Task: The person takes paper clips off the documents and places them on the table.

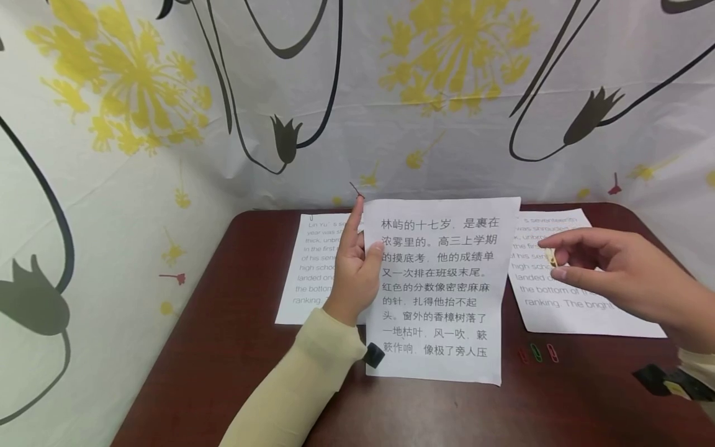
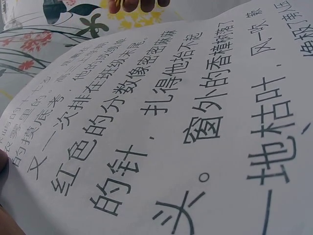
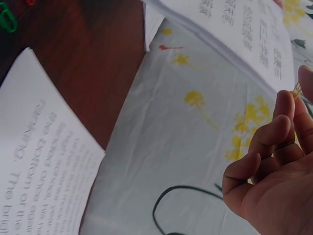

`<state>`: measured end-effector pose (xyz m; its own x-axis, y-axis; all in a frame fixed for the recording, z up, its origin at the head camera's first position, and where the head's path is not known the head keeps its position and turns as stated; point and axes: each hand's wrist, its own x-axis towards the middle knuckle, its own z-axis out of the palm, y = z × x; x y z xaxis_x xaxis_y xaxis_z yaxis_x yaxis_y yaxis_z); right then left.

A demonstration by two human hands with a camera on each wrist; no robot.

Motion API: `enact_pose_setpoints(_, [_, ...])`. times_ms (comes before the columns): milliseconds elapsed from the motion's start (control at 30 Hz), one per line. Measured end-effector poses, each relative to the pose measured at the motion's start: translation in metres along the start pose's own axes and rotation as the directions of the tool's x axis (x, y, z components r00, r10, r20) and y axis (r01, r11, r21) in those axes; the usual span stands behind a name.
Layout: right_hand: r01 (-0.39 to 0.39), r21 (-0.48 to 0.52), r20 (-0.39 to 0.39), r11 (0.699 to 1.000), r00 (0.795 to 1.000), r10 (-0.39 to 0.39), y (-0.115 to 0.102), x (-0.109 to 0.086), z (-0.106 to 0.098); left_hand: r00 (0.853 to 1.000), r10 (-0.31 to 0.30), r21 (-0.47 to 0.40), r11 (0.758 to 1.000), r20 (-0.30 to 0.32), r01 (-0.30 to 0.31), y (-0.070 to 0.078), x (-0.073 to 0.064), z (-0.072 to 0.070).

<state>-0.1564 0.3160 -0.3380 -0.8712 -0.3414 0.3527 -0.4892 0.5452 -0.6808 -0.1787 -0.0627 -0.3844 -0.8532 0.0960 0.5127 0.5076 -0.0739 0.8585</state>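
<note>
My left hand (image 1: 355, 270) holds up a white stack of paper (image 1: 441, 285) printed with large Chinese text, its thumb on the front near the left edge. In the left wrist view the printed page fills most of the picture, and only a bit of the thumb (image 2: 3, 169) shows. To the right of the stack, apart from it, my right hand (image 1: 625, 270) pinches a small yellow paper clip (image 1: 552, 256) between thumb and fingers. The right wrist view shows the clip's end (image 3: 297, 90) at the fingertips, near a corner of the held stack (image 3: 230, 44).
English-printed sheets lie on the dark red-brown table (image 1: 223, 372): one left (image 1: 313, 273), with a clip at its top, and one right (image 1: 558, 304). A red clip (image 1: 524, 355), a green clip (image 1: 536, 352) and a pink clip (image 1: 552, 352) lie below. Behind hangs a flower-patterned cloth (image 1: 357, 81).
</note>
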Motion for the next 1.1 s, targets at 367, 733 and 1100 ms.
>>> enact_pose_setpoints(367, [-0.119,-0.075,-0.004,0.990,0.993,0.119,0.029,-0.026,-0.005,1.000,-0.004,0.002,1.000,-0.001,0.004,0.001,0.000,0.000])
enact_pose_setpoints(733, [-0.142,-0.031,0.063,0.989,0.988,0.144,0.059,-0.051,-0.002,1.000,-0.023,-0.012,1.000,-0.004,0.023,0.001,-0.002,0.001])
enact_pose_setpoints(1100, [-0.110,-0.027,0.081,0.994,0.990,0.112,0.079,-0.068,0.006,1.000,-0.022,-0.009,1.000,0.004,0.022,0.002,-0.002,0.001])
